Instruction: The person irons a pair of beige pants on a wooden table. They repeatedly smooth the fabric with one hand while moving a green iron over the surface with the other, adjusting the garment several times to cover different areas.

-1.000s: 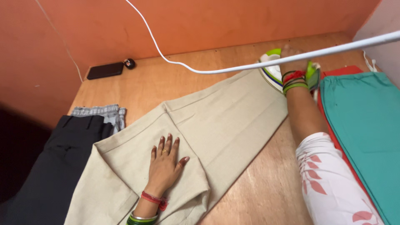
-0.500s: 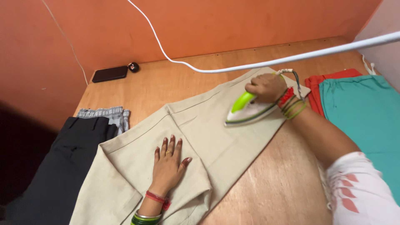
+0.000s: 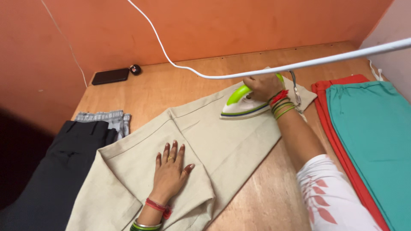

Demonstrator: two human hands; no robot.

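Beige trousers lie spread across a wooden table. My left hand rests flat on the folded upper part of the trousers, fingers apart. My right hand grips the handle of a green and white iron, which sits flat on the trouser leg near its far end. The iron's white cord runs up across the view above the table.
Black trousers and a grey striped cloth lie at the left. A teal garment over a red one lies at the right. A black phone and a small dark object sit by the orange wall.
My right hand lifted the iron from its upright rest at the far end and set it flat on the trouser leg, then slid it slightly left. The left hand stayed put.
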